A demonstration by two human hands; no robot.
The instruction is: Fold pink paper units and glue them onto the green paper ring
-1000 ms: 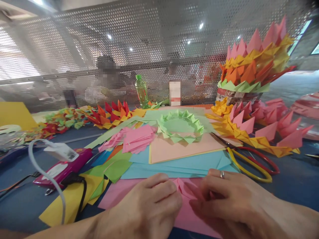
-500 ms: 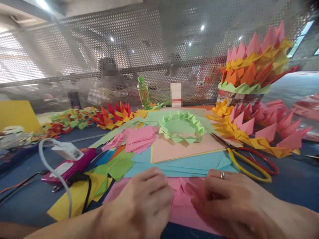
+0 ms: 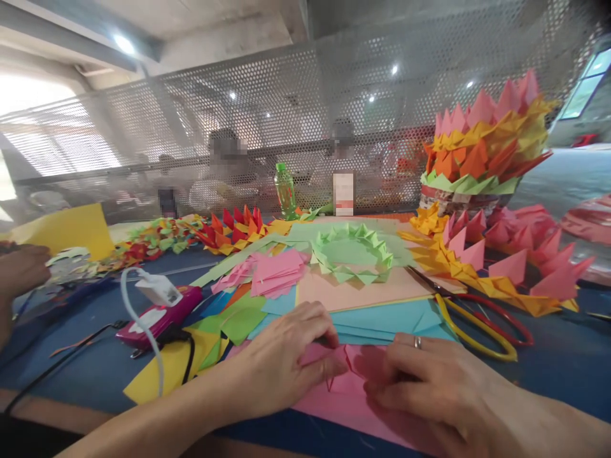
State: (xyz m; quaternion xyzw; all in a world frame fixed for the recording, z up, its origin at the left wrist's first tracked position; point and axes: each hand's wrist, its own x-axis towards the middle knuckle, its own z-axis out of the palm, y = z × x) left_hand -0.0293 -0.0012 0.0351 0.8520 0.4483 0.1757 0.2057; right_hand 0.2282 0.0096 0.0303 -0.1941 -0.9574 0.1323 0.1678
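Both of my hands press on a pink paper sheet [image 3: 346,402] lying at the near edge of the table. My left hand [image 3: 281,359] has its fingers curled, pinching a fold of the pink paper. My right hand [image 3: 424,378], with a ring on one finger, rests fingers-down on the same fold from the other side. Just beyond the hands lies a stack of light blue sheets [image 3: 382,318] with a peach sheet [image 3: 353,289] on top. A green folded paper ring [image 3: 353,251] sits on that.
Yellow and red handled scissors [image 3: 477,324] lie to the right. A magenta device [image 3: 160,315] with a white plug and cables lies left. Folded paper crowns [image 3: 482,149], pink folded pieces [image 3: 279,270], a green bottle [image 3: 285,191] and a perforated screen stand behind. Another person's hand [image 3: 19,270] is at far left.
The view has tilted up and shifted. My left hand slid forward over the pink fold and my fingers closed tighter on it. Another person's hand came into view at far left.
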